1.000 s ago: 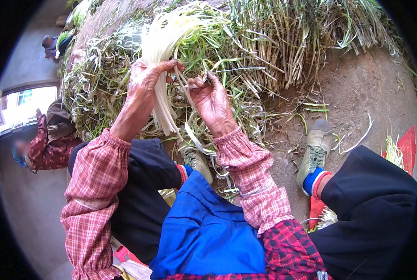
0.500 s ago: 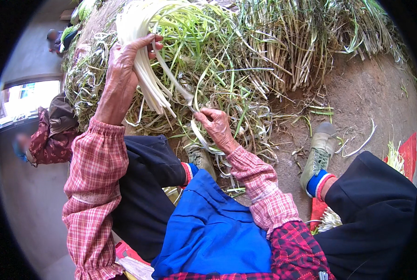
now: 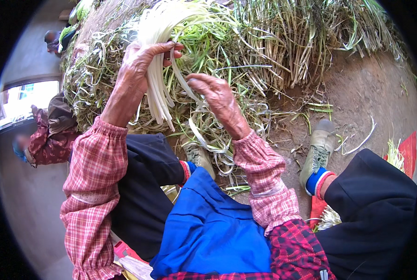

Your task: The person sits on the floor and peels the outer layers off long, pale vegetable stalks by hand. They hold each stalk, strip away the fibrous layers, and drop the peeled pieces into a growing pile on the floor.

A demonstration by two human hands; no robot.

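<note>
My left hand [image 3: 134, 70] is closed around a bundle of long, pale leafy stalks [image 3: 158, 88], held up in front of me. Their white ends hang down below the hand, and the greener ends arch over to the right. One pale stalk [image 3: 179, 77] hangs apart from the bundle, from between the thumb and fingers. Close to the right of it is my right hand [image 3: 218, 95], its fingers loosely bent towards that stalk and slightly blurred. Its thumb is mostly hidden, and I see nothing held in it.
A heap of green and dry leaves [image 3: 101, 88] lies below my hands. Upright bundles of stalks [image 3: 306, 51] stand behind on the earth floor [image 3: 367, 98]. White stalks [image 3: 329, 219] lie by my right leg. Another person [image 3: 54, 135] sits at the left, below a bright window [image 3: 28, 100].
My left hand has moved right and slightly down with the bundle. My right hand has risen, its pinch on the single stalk's lower end gone and its fingers now looser.
</note>
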